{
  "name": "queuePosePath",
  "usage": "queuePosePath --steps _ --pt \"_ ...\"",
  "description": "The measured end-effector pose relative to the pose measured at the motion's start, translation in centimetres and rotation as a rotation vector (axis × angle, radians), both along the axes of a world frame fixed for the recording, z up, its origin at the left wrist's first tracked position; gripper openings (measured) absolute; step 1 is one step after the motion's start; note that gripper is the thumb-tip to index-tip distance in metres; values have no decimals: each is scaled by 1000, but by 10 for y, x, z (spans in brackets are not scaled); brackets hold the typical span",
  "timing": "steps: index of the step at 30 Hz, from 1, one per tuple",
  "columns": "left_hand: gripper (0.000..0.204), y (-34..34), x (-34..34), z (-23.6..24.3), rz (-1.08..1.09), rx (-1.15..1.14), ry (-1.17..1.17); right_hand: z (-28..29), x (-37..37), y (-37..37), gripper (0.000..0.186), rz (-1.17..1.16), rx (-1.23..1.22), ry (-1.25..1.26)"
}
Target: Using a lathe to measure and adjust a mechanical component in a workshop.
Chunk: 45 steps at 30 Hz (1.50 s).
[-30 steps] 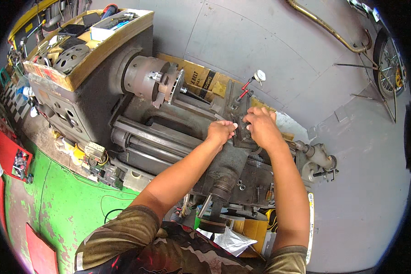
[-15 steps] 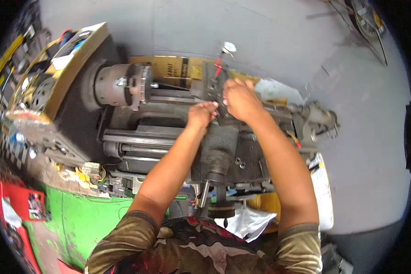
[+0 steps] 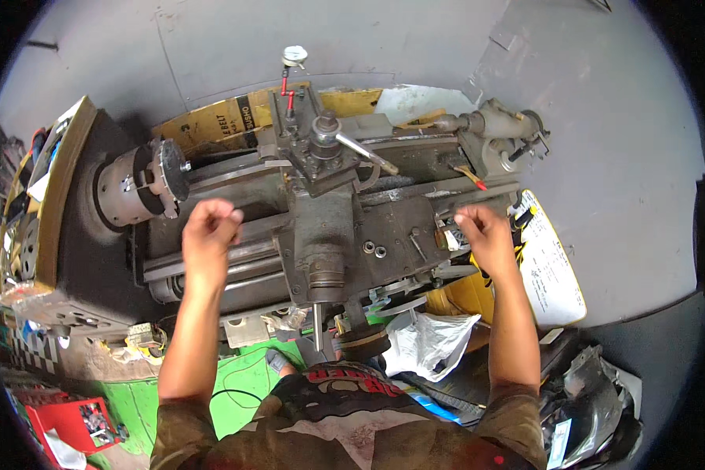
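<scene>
1. Tool post (image 3: pixel 327 142): right of the chuck (image 3: pixel 125 188).
2. Left hand (image 3: pixel 208 236): below-right of the chuck, fingers curled; cannot tell if gripping.
3. Right hand (image 3: pixel 489 241): well right of the chuck, curled; grip unclear.
4. Dial gauge (image 3: pixel 294 56): above-right of the chuck.

Between the left hand (image 3: pixel 209 235) and the right hand (image 3: pixel 489 239), open space was left above the cross slide (image 3: pixel 321 223). Beyond it, passage was blocked by the tool post (image 3: pixel 321 163), its lever (image 3: pixel 368 153) slanted out to the right. Leftward, room was left over the bed (image 3: pixel 247 200) up to the toothed disc (image 3: pixel 170 178) and chuck (image 3: pixel 125 196). The rear was obstructed by the dial gauge (image 3: pixel 294 56), the far right by the tailstock (image 3: pixel 503 129).
</scene>
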<state>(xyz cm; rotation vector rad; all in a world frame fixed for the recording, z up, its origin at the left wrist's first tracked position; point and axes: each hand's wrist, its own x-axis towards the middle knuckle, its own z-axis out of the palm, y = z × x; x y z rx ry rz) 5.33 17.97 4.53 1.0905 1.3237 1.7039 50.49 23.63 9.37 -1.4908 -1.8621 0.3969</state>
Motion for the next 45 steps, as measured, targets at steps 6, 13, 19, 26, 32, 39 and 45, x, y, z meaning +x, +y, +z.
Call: queuePosePath --steps 6,13,19,26,32,39,45 --pt "12 -52 -7 10 76 -172 69 -101 50 -57 27 -167 -256 257" --pt "22 -59 29 15 -129 -99 135 -133 24 -113 13 -104 -293 730" --pt "23 -50 61 12 -204 -11 257 -127 28 -158 9 -132 -206 917" --pt "31 -31 87 19 -395 32 242 -147 52 -262 13 -486 -224 842" --pt "26 -18 98 14 -463 131 333 -142 109 -373 30 -1120 -120 120" --pt "24 -10 100 13 -522 132 259 -147 228 -457 24 -1470 -113 -213" --pt "29 -12 95 14 -446 164 296 -180 279 -400 29 -1501 -456 -476"
